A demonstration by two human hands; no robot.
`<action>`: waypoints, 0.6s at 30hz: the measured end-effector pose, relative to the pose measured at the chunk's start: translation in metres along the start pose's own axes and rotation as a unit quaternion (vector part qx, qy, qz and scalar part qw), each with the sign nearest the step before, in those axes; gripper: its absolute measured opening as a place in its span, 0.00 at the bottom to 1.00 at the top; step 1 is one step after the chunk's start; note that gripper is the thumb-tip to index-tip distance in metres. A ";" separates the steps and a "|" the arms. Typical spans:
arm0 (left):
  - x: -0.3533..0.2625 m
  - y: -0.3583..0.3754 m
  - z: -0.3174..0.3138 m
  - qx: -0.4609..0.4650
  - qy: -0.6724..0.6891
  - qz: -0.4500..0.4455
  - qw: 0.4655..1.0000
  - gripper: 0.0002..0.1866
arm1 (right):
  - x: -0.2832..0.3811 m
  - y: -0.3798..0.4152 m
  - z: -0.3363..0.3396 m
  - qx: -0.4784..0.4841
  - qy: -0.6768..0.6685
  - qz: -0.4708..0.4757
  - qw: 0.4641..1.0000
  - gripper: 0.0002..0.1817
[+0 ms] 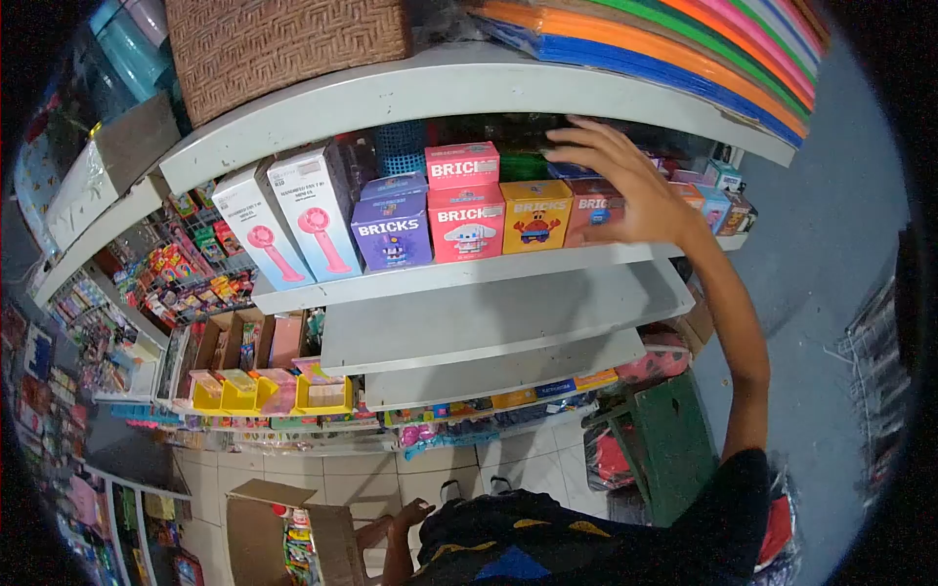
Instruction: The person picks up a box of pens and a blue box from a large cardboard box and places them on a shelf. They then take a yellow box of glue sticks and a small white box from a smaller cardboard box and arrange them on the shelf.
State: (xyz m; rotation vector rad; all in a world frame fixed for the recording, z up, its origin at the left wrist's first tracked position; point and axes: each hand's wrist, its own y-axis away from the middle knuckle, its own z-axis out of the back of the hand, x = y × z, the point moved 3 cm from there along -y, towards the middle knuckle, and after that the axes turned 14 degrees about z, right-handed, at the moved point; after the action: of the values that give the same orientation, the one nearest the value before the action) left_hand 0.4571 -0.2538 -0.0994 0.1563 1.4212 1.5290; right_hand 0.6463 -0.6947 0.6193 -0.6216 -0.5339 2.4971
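Note:
My right hand [635, 190] reaches in from the right to the upper shelf [469, 278], fingers spread and curved. It overlaps a pink Bricks box [591, 207], with the thumb in front of the box and the fingers above it. Left of this stand a yellow Bricks box [535, 217] with a red crab character, two stacked pink Bricks boxes [466, 225] and a purple Bricks box [393, 232]. Far below, my left hand [414, 514] hangs beside my body with loosely parted fingers and nothing visible in it.
Two white mini fan boxes [318, 215] stand at the shelf's left. Above are a woven basket [288, 54] and colourful stacked sheets [674, 59]. Bare grey shelves [508, 308] lie below, with yellow bins [322, 396] lower left. An open cardboard box [259, 537] sits near the floor.

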 end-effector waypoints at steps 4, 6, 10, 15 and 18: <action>0.042 -0.044 -0.024 -0.011 0.039 -0.058 0.997 0.30 | 0.052 0.011 -0.019 -0.096 -0.040 0.106 0.989 0.32; 0.052 -0.045 -0.036 -0.009 0.059 -0.100 0.993 0.30 | 0.095 0.014 -0.046 -0.121 -0.126 0.153 0.973 0.26; 0.091 -0.017 -0.058 -0.075 0.094 0.130 0.984 0.24 | 0.182 0.045 -0.172 -0.119 -0.376 0.105 0.913 0.18; 0.101 0.090 -0.084 -0.102 0.303 0.222 0.921 0.25 | 0.285 0.189 -0.390 0.236 -0.529 -0.123 0.806 0.17; 0.154 0.115 -0.124 -0.088 0.468 0.170 0.863 0.23 | 0.340 0.346 -0.507 0.384 -0.551 -0.132 0.729 0.19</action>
State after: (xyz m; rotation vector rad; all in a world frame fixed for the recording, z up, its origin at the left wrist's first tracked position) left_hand 0.2345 -0.2068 -0.1218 -0.5605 2.0476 2.1639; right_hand 0.5193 -0.6555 -0.0699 1.2380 0.1054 2.2407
